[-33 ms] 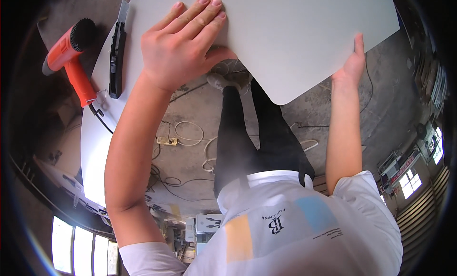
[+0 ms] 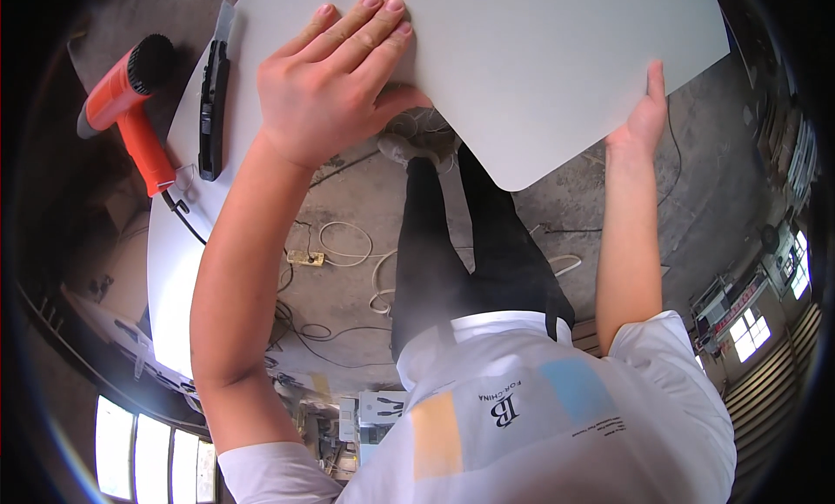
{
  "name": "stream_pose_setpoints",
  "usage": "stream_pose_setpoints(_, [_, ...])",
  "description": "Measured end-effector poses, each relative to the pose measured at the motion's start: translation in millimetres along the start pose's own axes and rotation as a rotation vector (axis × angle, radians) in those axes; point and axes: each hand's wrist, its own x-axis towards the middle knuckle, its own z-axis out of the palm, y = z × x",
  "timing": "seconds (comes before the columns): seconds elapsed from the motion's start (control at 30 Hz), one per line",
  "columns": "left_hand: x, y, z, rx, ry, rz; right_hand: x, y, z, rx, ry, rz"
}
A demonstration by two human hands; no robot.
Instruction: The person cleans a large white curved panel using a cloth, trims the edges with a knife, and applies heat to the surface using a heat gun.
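Observation:
A pale grey-white board [image 2: 548, 78] with a rounded near corner spans the upper middle of the head view. Flat on its left part, near the edge, lies my left hand [image 2: 326, 95], fingers stretched out and palm down. My right hand [image 2: 642, 121] grips the board's right-hand edge, thumb up along its face; the other fingers are hidden beneath. Left of my left forearm, a black utility knife [image 2: 213, 113] with its blade out rests on a white surface [image 2: 178, 269]. An orange heat gun [image 2: 130, 113] lies beside the knife at that surface's edge.
A black cord [image 2: 187, 219] runs from the heat gun. On the concrete floor [image 2: 348, 191] below are a yellowish power strip [image 2: 306, 258] and looped pale cable [image 2: 348, 243]. Boxes and clutter [image 2: 370, 417] stand behind me. Stacked material [image 2: 800, 156] lines the far right.

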Motion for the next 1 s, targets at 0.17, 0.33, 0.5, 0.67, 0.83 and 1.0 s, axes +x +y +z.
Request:
stream_pose_setpoints(0.17, [-10.2,-8.0,2.2,-0.028,-0.018,0.019,-4.1,-3.5,3.5,-0.033,-0.007,-0.011])
stream_pose_setpoints(0.33, [-12.7,-11.8,2.5,-0.021,-0.037,0.080,-3.9,-3.8,5.3,-0.042,0.018,-0.022])
stream_pose_setpoints(0.5, [-1.9,-7.6,-3.6,-0.018,0.001,0.090,-3.4,-2.7,4.7,-0.043,0.017,-0.011])
stream_pose_setpoints(0.67, [-0.9,-3.6,-2.4,0.000,0.028,0.041,-6.5,-4.2,11.3,-0.064,0.045,-0.016])
stream_pose_setpoints(0.83, [-3.5,-0.3,1.1,0.024,0.042,0.028,-4.4,-3.5,8.6,-0.070,0.029,-0.029])
stream_pose_setpoints(1.0, [-6.1,-3.2,-1.0,0.029,0.012,0.099,0.5,-3.6,1.0,-0.069,-0.003,-0.036])
